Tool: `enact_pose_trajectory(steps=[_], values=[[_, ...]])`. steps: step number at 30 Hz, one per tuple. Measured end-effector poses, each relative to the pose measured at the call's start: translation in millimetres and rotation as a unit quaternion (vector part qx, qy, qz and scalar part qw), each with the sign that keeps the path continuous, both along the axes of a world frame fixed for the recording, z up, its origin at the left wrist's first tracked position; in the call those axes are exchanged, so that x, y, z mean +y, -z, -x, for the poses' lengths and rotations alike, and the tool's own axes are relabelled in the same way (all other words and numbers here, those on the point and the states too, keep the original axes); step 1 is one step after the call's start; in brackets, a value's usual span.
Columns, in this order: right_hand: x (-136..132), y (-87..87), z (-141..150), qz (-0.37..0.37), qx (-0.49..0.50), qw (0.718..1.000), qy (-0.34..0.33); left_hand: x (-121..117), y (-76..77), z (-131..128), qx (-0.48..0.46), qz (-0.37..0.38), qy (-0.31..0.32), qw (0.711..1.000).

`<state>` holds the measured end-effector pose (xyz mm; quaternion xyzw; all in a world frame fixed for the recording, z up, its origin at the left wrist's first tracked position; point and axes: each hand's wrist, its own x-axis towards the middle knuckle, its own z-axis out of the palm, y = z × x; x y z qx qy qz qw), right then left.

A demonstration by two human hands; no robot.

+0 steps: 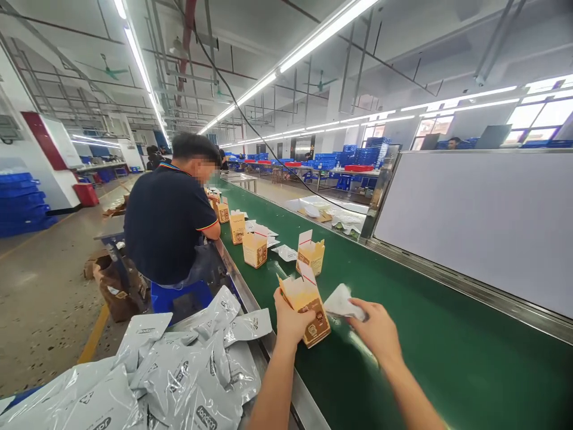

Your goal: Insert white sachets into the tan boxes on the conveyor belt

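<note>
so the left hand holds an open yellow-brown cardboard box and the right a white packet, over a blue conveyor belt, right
Not blue: the head view shows a green conveyor belt. The left hand does hold the box, and the right hand the packet.

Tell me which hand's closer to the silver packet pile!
Left. The left hand holds a box just across the rail from the pile; the right hand is farther, over the green belt.

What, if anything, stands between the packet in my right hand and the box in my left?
Nothing separate shows between the packet in your right hand and the box in your left hand; only the box's own raised flap borders its opening.
</note>
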<state>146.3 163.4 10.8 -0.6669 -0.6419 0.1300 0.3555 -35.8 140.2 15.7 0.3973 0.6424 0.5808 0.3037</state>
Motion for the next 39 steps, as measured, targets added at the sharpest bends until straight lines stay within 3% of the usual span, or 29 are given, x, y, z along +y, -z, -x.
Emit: enact_pose_trajectory(steps=[3, 5, 7, 9, 12, 14, 17, 20, 23, 26, 31, 35, 39], values=[[-47.1, -31.0, -39.0, -0.027, 0.064, 0.987, 0.142, -27.7, 3.0, -21.4, 0.071, -0.045, 0.042, 0.996], [-81.1, -52.7, -47.0, -0.115, 0.097, 0.969, 0.195, -47.4, 8.3, -34.6, 0.118, -0.085, 0.062, 0.987], [-108.3, -67.5, -41.3, -0.237, 0.058, 0.958, 0.153, -63.8, 17.4, -44.1, 0.156, -0.111, 0.074, 0.979], [-124.2, -72.1, -28.9, -0.339, -0.040, 0.939, 0.050, -75.5, 28.9, -49.7, 0.183, -0.133, 0.069, 0.972], [-130.5, -67.4, -14.3, -0.388, -0.203, 0.895, -0.090, -85.2, 44.7, -53.3, 0.191, -0.155, 0.049, 0.968], [-131.2, -67.3, -13.3, -0.356, -0.271, 0.876, -0.181, -89.1, 51.3, -54.6, 0.198, -0.157, 0.039, 0.967], [-138.9, -82.3, -22.2, -0.208, -0.302, 0.879, -0.304, -94.4, 55.3, -56.5, 0.222, -0.165, 0.044, 0.960], [-153.7, -103.8, -27.8, -0.008, -0.252, 0.914, -0.319, -100.3, 55.9, -58.3, 0.229, -0.190, 0.084, 0.951], [-163.4, -109.6, -20.8, 0.110, -0.215, 0.907, -0.346, -106.0, 56.1, -59.4, 0.232, -0.220, 0.147, 0.936], [-161.7, -99.4, -9.8, 0.148, -0.190, 0.887, -0.394, -109.5, 57.7, -59.6, 0.222, -0.224, 0.174, 0.933], [-145.5, -85.2, -3.6, 0.173, -0.168, 0.908, -0.342, -112.9, 66.3, -60.0, 0.182, -0.172, 0.216, 0.944], [-134.7, -82.3, 2.1, 0.213, -0.203, 0.884, -0.363, -116.8, 67.4, -62.0, 0.147, -0.182, 0.268, 0.934], [-142.4, -64.8, -19.7, 0.104, -0.189, 0.934, -0.286, -118.6, 58.2, -62.0, 0.134, -0.112, 0.279, 0.944]])
